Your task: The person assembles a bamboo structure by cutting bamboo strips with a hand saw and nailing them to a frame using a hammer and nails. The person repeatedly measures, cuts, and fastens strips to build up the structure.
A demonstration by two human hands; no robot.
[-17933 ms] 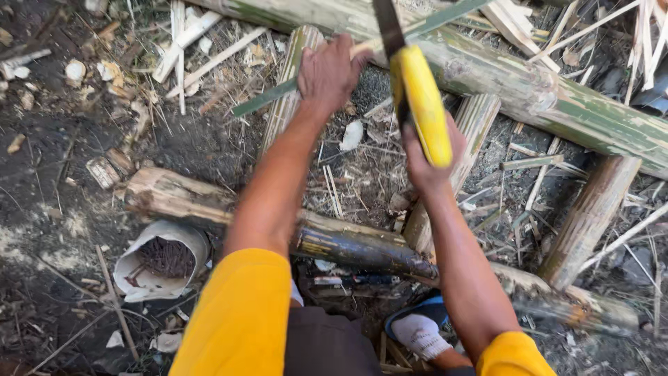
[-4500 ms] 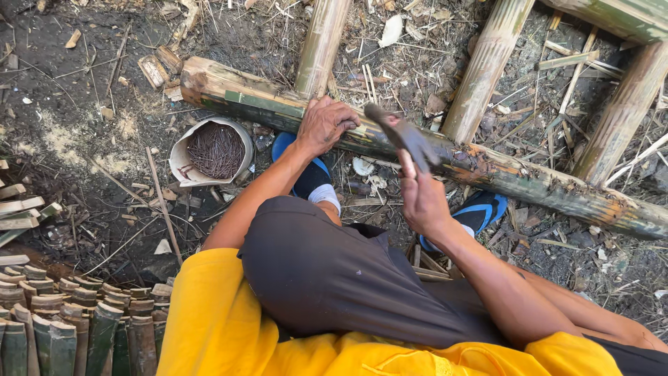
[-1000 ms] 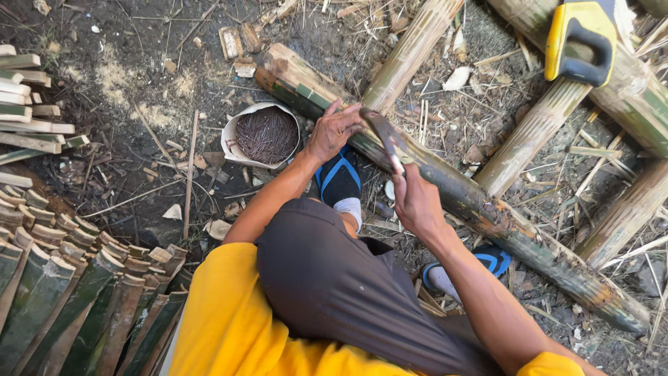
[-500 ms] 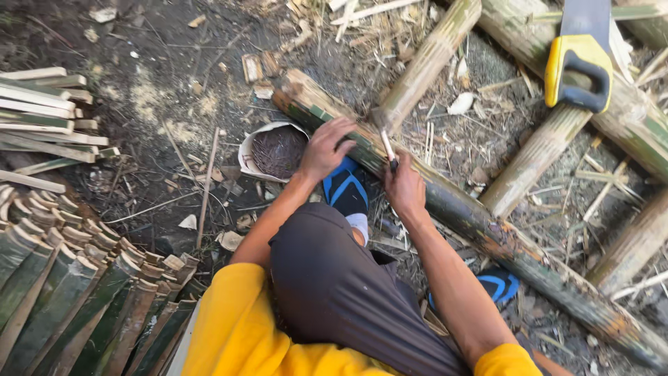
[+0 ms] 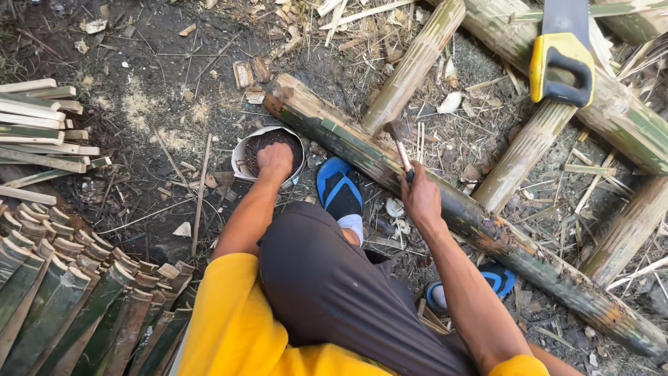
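Since half a second ago, our left hand is leaving the bamboo pole and is now reaching down into the white bowl, which is sitting on the dirt just beside the pole's cut end, on the side nearest us. Its fingers are curling into the dark small pieces filling the bowl; whether they are pinching any of them we cannot tell. Our right hand is resting on top of the pole, a little way along from the bowl, with its fingers wrapping around the handle of a hammer whose head is pointing up and away from us, just above the pole. We are squatting against the pole: one foot in a blue sandal is pressing up against the pole's near side, between the bowl and our right hand, and the other blue sandal is showing farther along the pole, also on the near side. Beyond the pole, several shorter bamboo pieces are lying across one another, and a handsaw with a yellow and black handle is lying on one of them, well apart from the pole. On the bowl's far side from the pole, split bamboo strips are lying stacked, and cut bamboo slats are lying in a row nearer to us.
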